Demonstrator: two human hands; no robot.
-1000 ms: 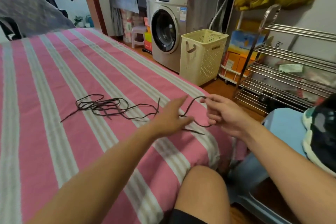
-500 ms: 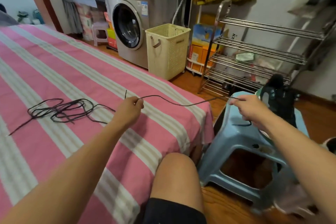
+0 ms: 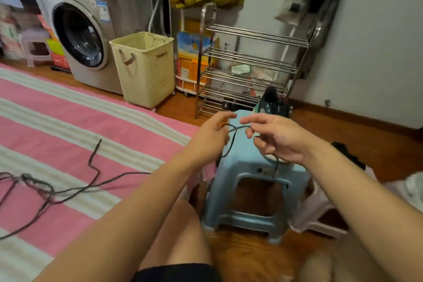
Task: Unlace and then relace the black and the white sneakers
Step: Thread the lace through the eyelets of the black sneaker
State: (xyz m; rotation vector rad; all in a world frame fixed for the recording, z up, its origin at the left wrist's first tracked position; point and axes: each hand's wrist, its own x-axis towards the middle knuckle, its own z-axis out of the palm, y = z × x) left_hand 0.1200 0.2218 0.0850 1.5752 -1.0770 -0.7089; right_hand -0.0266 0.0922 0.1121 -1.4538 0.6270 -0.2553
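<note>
A black shoelace (image 3: 232, 142) loops between my two hands above the blue plastic stool (image 3: 249, 167). My left hand (image 3: 211, 136) pinches one part of it; my right hand (image 3: 277, 137) pinches another, with a strand hanging down toward the stool top. The rest of the black lace (image 3: 68, 190) trails in loose coils across the pink striped bedspread (image 3: 68, 126). The black sneaker (image 3: 272, 102) with a pale sole stands on the stool behind my right hand, partly hidden. A white sneaker (image 3: 414, 186) shows at the right edge.
A metal shoe rack (image 3: 247, 68) stands against the wall behind the stool. A cream laundry basket (image 3: 146, 68) and a washing machine (image 3: 80, 34) sit to the left of it. A pale pink stool (image 3: 320, 210) is beside the blue one. My bare knee (image 3: 180, 231) is below.
My hands have come together over the stool, turning the taut lace into a slack loop. The view has swung right, from the bed toward the stool and rack.
</note>
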